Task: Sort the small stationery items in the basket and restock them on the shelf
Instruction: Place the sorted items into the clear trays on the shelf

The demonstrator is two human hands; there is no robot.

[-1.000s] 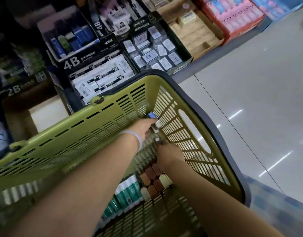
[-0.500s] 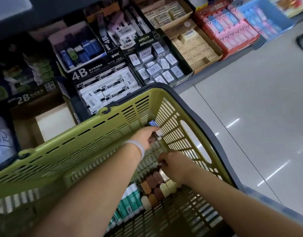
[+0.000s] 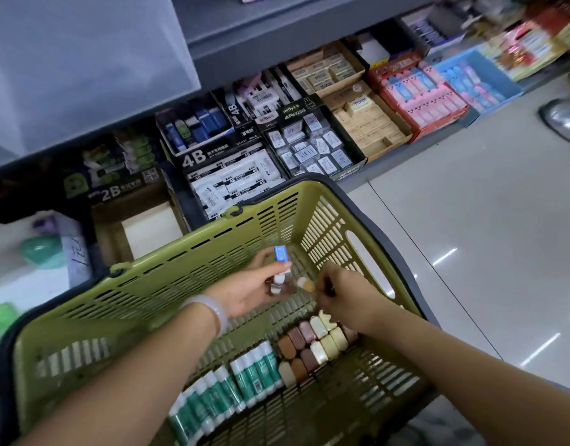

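- Grip state: the left hand (image 3: 245, 289) held a small cluster of erasers, fingers curled round them, with a blue-sleeved eraser (image 3: 281, 253) standing up above the thumb. The right hand (image 3: 338, 289) pinched a small rounded eraser (image 3: 306, 285) just beside the left hand's cluster.
- Location of task items: both hands worked inside the green basket (image 3: 168, 272). Below the right wrist lay the brown and cream erasers (image 3: 312, 346); nearer the person than the left grip lay the green-and-white glue sticks (image 3: 232, 384). The shelf (image 3: 277, 62) with its eraser boxes stood beyond both grips.
- Risk (judgement): the left hand appeared overloaded; adding the pinched piece could have loosened the cluster and dropped items back among the sorted rows. The blue-sleeved eraser, seemingly held only at its lower end, could have tipped out.
- Risk (judgement): similar boxes sat close together, so a mixed handful could have been shelved in the wrong box.
- Change from the earlier frames: the right hand had risen from the basket floor to meet the left hand, now carrying a piece; the view had tilted upward, showing more shelf.
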